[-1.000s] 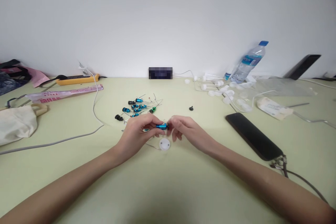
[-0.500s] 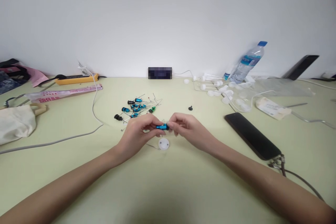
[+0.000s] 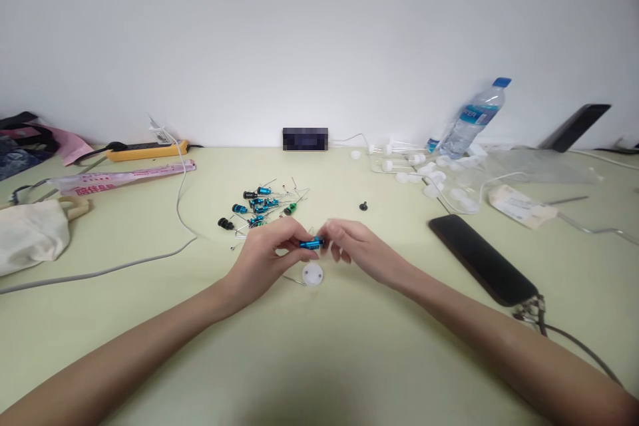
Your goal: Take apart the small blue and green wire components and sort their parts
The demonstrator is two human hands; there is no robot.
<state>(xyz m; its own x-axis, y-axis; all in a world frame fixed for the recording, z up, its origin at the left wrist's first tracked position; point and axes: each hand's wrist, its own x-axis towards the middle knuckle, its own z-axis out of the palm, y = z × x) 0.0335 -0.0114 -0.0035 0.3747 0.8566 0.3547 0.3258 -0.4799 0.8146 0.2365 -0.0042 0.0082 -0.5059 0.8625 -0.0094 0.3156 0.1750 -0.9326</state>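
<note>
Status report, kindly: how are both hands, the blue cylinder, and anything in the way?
Left hand pinching blue cylinder. Right hand at its black end, contact unclear. White disc close by, seemingly not blocking.

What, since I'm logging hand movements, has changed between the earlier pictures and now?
The right hand, pinched at the blue piece half a second ago, has loosened; contact is unclear. The left hand still holds the piece; the white disc hasn't moved.
</note>
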